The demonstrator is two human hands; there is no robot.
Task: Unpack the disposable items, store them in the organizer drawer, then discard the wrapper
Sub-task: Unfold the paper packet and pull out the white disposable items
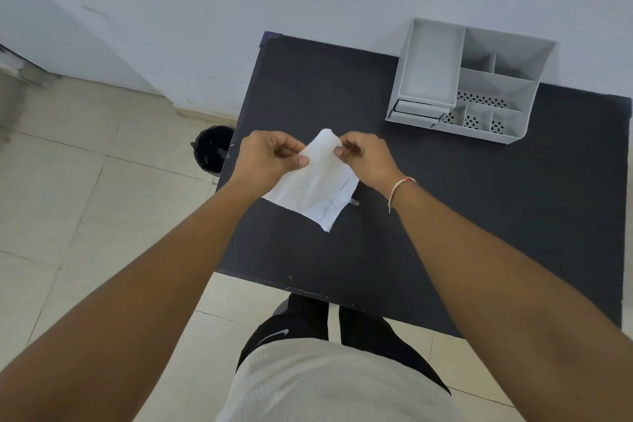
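Left hand (270,156): pinching the wrapper's top edge, thumb on top.
Right hand (364,156): pinching the same edge, just beside the left.
Wrapper (315,188): white, held up over the desk's left part.
Organizer (469,79): grey, far right corner of the desk (445,216).
Bin (212,147): on the floor, at the desk's left edge.

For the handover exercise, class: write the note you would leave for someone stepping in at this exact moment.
Left hand and right hand: both pinch the top edge of the white wrapper, held above the black table.
Grey organizer stands at the table's far right; its small drawers look shut.
Black bin sits on the floor left of the table.
Done: wrapper picked up.
Left: open it, store the items in a drawer, bin the wrapper.
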